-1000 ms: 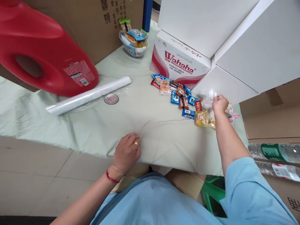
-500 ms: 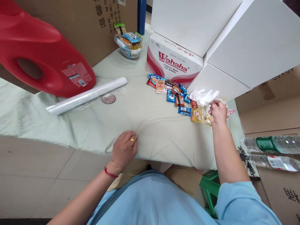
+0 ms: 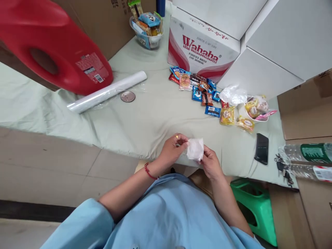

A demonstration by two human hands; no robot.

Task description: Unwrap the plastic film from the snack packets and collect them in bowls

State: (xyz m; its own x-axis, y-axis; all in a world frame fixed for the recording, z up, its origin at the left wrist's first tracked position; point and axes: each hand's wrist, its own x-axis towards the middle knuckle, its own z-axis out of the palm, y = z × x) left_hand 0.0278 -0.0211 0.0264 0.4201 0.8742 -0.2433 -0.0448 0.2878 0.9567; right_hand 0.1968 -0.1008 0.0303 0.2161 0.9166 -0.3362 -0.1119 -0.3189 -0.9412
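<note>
Both hands meet near the table's front edge around a small folded white square (image 3: 195, 149), soft-looking like tissue or thin film; I cannot tell which. My left hand (image 3: 173, 148) pinches its left edge between thumb and fingers. On the other side, my right hand (image 3: 210, 162) grips the lower right edge, some fingers hidden behind it. Farther back lies a group of wrapped snacks (image 3: 206, 99), with a crumpled clear plastic bag (image 3: 233, 95) beside it. A white bowl (image 3: 243, 112) holds more yellow packets, and a yellow-wrapped snack (image 3: 245, 123) rests just in front.
A red jug (image 3: 64, 48) and a roll of plastic film (image 3: 109, 91) occupy the left, near a round metal disc (image 3: 128, 96). Behind stand a snack basket (image 3: 154, 42) and a Wahaba carton (image 3: 204, 45). A phone (image 3: 261, 148), keys (image 3: 283, 169) and bottles (image 3: 311, 152) are right.
My right hand has come from the bowl to the front edge with the white square. My left hand has lifted off the cloth and moved right to hold it too. The view has shifted.
</note>
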